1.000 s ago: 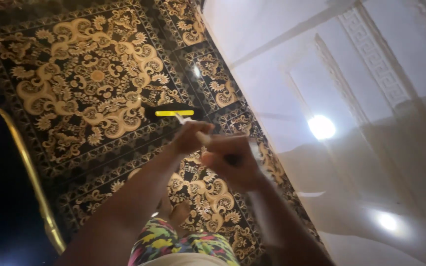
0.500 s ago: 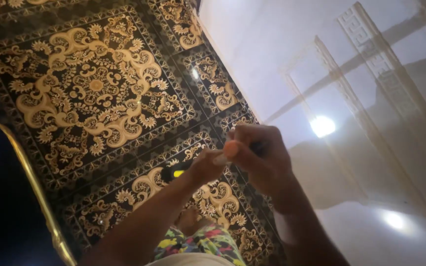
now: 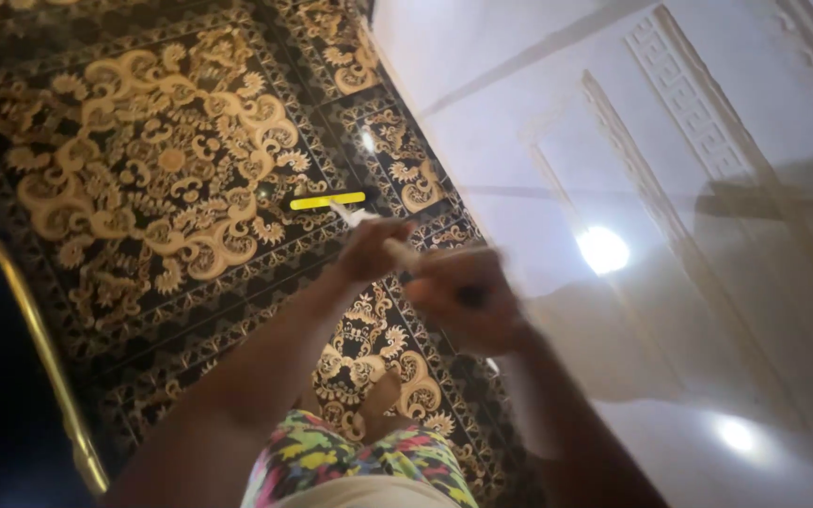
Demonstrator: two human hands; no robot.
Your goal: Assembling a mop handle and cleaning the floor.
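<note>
Left hand [image 3: 369, 252] closed on a thin pale stick-like tool [image 3: 397, 252] with a yellow-and-black head [image 3: 328, 200], right hand [image 3: 463, 299], blurred, clenched on the same stick just beside it, both above the black-and-gold patterned floor tiles [image 3: 162, 169] near their edge with the glossy white floor [image 3: 708, 310].

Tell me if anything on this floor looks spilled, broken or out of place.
Nothing stands out. The patterned dark-and-gold tiles and the glossy white tiles look whole and dry. The left hand and right hand grip a slim pale stick with a yellow-striped head.
</note>
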